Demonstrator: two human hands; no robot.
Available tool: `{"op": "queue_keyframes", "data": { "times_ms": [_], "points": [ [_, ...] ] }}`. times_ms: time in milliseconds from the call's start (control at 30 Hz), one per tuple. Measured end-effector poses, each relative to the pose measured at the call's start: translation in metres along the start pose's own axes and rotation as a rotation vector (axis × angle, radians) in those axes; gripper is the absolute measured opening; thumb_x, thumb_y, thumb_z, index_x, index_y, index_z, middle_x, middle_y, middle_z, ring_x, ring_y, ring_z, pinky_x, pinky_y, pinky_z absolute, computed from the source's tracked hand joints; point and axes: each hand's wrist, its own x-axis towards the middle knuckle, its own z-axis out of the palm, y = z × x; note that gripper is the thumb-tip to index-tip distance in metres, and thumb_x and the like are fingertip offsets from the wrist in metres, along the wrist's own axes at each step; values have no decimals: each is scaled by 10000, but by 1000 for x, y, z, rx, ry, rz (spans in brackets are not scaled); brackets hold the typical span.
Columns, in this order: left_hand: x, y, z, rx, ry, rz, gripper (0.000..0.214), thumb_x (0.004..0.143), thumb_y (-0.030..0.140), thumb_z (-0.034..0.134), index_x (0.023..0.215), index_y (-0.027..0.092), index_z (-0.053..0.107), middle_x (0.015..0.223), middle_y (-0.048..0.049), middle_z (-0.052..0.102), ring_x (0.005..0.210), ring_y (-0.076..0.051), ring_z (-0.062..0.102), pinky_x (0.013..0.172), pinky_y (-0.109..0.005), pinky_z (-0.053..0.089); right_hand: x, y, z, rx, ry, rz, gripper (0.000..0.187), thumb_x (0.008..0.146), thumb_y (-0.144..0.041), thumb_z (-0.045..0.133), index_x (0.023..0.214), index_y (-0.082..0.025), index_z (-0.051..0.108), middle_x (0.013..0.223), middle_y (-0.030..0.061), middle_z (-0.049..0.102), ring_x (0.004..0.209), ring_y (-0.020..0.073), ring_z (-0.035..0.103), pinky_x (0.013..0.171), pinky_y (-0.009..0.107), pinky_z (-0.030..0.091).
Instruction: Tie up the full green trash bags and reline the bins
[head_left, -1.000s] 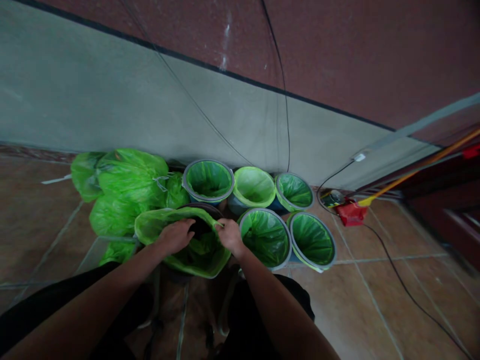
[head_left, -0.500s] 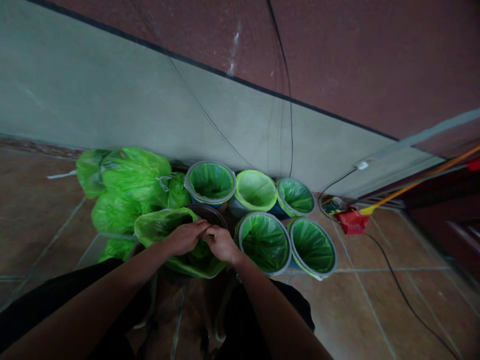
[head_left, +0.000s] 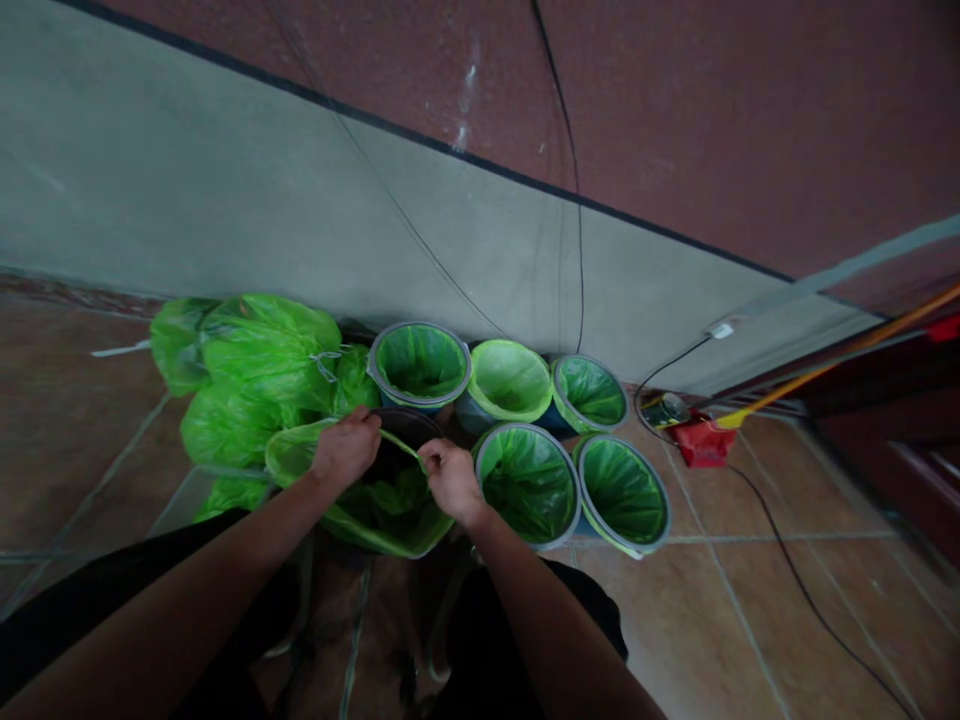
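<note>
Between my hands a green plastic bag (head_left: 401, 515) hangs in a dark bin (head_left: 412, 425), its front edge draped over the near rim. My left hand (head_left: 346, 447) is closed on the bag's edge on the left side. Opposite it, my right hand (head_left: 452, 478) pinches the same edge on the right. A strip of the edge is stretched taut from one hand to the other across the dark opening. The far rim of the bin is bare behind this strip.
Several bins lined with green bags, such as this near one (head_left: 529, 485), stand to the right. Filled green bags (head_left: 270, 340) are piled at the left by the wall. Farther right are a red dustpan (head_left: 701, 440), a yellow-orange pole (head_left: 817, 375) and a black cable (head_left: 780, 550).
My hands were together over the bin and have drawn apart, the left one to the left and up, the right one slightly right. The bag's edge is now stretched between them.
</note>
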Motion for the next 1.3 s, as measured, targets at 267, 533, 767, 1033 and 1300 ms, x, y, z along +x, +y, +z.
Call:
{"op": "queue_keyframes", "data": {
  "times_ms": [267,533,767,1033,1300],
  "points": [
    [4,1,-8,-32,70,-78,409,974,314,252,1122,144,593,1076,-139,697,887,-274,682,713,-348,488,2,10,-6,-48,207,22,221,907,-204,497,1074,-189,642,1074,64,677,1016,164,631,936,271,466],
    [7,-5,-7,-70,134,-94,411,964,338,293,1088,156,640,1068,-122,709,912,-259,676,746,-327,468,-4,12,-4,-428,-158,316,179,814,-136,597,972,-130,680,957,150,716,931,274,687,779,335,511],
    [15,-18,-6,-156,326,-182,397,935,331,332,1020,156,677,1041,-121,707,928,-255,656,780,-325,461,6,16,-21,-230,105,238,240,910,-156,458,991,-196,680,925,70,730,897,184,676,794,252,460],
    [16,-18,-11,-206,368,-294,441,927,391,338,1070,155,682,1081,-124,676,980,-287,629,818,-372,469,3,17,-23,-112,189,230,338,959,-290,459,1243,-140,564,1169,100,683,1065,189,644,929,270,452],
    [11,-16,-24,-104,301,-215,599,824,270,466,1390,74,451,1341,-202,540,1191,-356,519,974,-460,433,-5,11,-19,-345,-138,359,307,856,-324,608,1114,-157,629,1008,124,717,974,255,678,780,310,489]
  ]
}}
